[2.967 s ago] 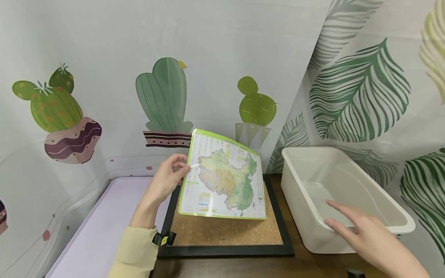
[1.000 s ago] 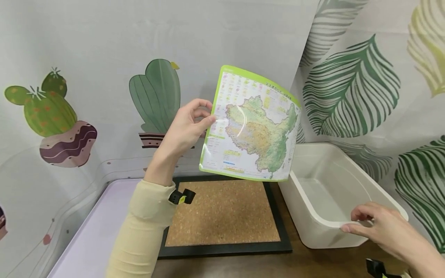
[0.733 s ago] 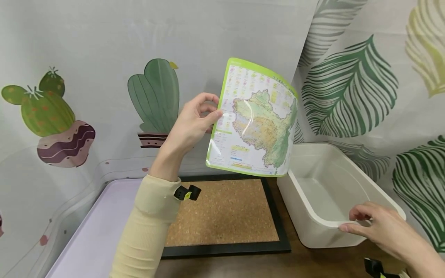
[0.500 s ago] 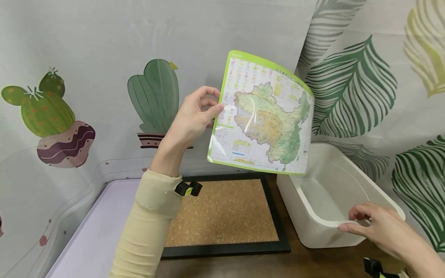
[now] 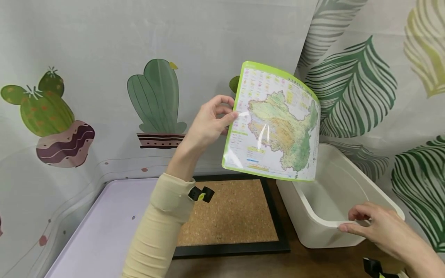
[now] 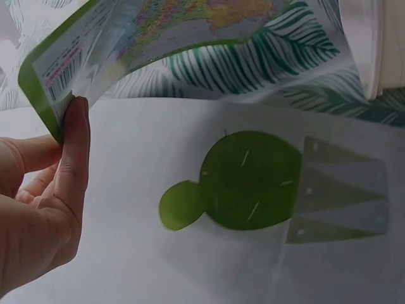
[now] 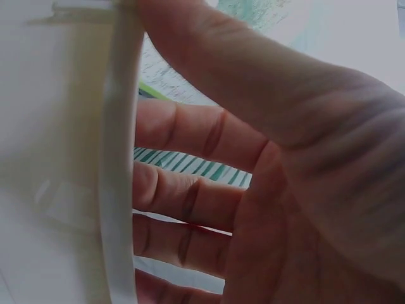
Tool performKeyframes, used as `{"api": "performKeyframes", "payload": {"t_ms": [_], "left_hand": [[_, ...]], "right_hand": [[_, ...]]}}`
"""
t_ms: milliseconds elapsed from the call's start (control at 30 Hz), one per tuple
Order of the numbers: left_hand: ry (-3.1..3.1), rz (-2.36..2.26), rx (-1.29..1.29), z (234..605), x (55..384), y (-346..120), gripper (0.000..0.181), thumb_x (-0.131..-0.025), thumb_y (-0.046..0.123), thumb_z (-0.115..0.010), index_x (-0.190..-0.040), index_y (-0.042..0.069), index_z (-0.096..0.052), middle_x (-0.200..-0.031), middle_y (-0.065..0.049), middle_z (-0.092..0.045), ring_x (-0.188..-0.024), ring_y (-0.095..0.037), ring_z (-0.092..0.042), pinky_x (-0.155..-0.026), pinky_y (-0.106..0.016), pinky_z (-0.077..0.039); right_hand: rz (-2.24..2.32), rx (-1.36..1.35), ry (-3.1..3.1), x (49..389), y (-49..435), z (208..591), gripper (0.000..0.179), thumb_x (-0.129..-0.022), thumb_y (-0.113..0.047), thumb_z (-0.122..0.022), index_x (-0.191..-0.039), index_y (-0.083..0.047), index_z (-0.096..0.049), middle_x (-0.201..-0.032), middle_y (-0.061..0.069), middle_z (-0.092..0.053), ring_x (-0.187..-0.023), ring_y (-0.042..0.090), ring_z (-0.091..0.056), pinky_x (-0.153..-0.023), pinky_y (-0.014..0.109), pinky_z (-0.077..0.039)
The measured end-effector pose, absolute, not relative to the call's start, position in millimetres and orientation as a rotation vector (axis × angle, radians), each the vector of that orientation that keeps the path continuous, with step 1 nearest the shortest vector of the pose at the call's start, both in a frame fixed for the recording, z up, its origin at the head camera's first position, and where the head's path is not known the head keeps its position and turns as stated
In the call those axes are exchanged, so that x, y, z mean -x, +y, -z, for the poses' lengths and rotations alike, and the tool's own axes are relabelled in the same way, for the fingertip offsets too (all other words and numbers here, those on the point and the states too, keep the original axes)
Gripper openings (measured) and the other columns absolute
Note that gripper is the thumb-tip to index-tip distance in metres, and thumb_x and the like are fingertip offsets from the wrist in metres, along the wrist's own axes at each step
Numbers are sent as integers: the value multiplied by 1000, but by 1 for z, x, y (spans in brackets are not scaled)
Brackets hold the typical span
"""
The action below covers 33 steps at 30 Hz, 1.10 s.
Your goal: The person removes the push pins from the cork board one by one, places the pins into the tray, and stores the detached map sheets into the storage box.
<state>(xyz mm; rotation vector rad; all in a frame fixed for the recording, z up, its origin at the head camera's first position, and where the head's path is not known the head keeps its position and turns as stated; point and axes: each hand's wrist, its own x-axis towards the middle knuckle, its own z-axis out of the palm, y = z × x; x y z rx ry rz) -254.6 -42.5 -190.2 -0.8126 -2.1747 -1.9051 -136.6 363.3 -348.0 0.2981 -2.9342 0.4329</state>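
Observation:
My left hand (image 5: 212,119) pinches the left edge of a glossy, green-bordered map sheet (image 5: 278,123) between thumb and fingers. Bowed and tilted, the sheet hangs in the air, overlapping the far left part of a white plastic bin (image 5: 323,235) in the head view. The left wrist view catches the back of the map (image 6: 183,25), with a barcode near the pinched edge. At the bin's near rim (image 7: 120,164), my right hand (image 5: 382,227) holds on, thumb outside and fingers curled over it.
Left of the bin lies a black-framed corkboard (image 5: 229,216) on the dark wooden table (image 5: 253,266). A lilac tray (image 5: 104,224) with a tiny shiny object (image 5: 133,217) on it lies further left. Behind hangs a printed curtain (image 5: 208,31) with cacti and leaves.
My left hand has raised the map from over the corkboard and carried it right, dipping slightly lately. My right hand, earlier spread over the bin, has taken hold of its rim.

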Motion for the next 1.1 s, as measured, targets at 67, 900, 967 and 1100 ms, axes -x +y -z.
{"api": "performKeyframes", "payload": {"t_ms": [67, 900, 967, 1100], "left_hand": [[-2171, 1923, 813, 195, 256, -39, 17, -98, 5, -59, -114, 6, -53, -93, -15, -63, -83, -27, -65, -62, -35, -52], [-2187, 2165, 670, 273, 277, -2, 22, -98, 6, -61, -119, 6, -54, -96, -11, -65, -87, -24, -62, -66, -34, -53], [-2188, 2175, 661, 279, 278, 0, 22, -98, 6, -61, -119, 6, -54, -95, -10, -65, -86, -24, -63, -65, -34, -53], [-2183, 2204, 637, 289, 278, 6, 22, -98, 6, -61, -118, 6, -54, -95, -10, -65, -86, -23, -63, -67, -36, -53]], "right_hand": [[-435, -287, -2946, 137, 362, 347, 29, -77, -46, -80, -78, -26, -60, -81, -10, -56, -75, 7, -50, -63, 33, -44], [-421, -280, -2947, 137, 361, 345, 30, -76, -43, -81, -76, -24, -58, -80, -8, -55, -72, 4, -47, -61, 31, -42], [-419, -277, -2950, 136, 361, 345, 30, -77, -44, -81, -76, -24, -58, -81, -8, -56, -72, 4, -47, -61, 31, -42], [-410, -271, -2954, 136, 361, 346, 30, -77, -45, -80, -77, -25, -59, -81, -9, -57, -73, 4, -48, -62, 32, -43]]}}
